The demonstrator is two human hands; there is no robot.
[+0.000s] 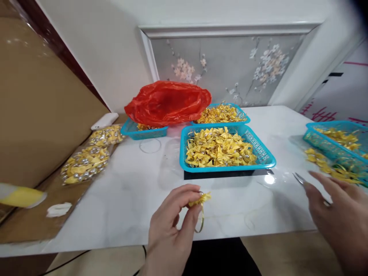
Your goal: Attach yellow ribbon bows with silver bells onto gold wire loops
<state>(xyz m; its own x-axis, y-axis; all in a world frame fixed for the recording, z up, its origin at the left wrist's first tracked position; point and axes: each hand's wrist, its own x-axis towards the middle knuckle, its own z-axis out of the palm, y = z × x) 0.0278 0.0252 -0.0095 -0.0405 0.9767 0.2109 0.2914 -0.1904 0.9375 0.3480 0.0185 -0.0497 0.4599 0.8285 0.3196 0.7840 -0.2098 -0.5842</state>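
Low in the frame's centre, I have my left hand (169,226) with its fingers (186,199) pinched together on a small yellow ribbon bow (201,199), its gold loop dangling over the white table (129,191). At lower right, my right hand (339,214) holds thin metal scissors (300,179); the fingers are loosely closed about them. Just above the bow sits a blue basket (264,153) full of yellow bows. A red bag (168,101) lies at upper centre.

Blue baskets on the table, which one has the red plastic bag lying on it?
The far left basket; the red bag covers most of it, while the others sit uncovered.
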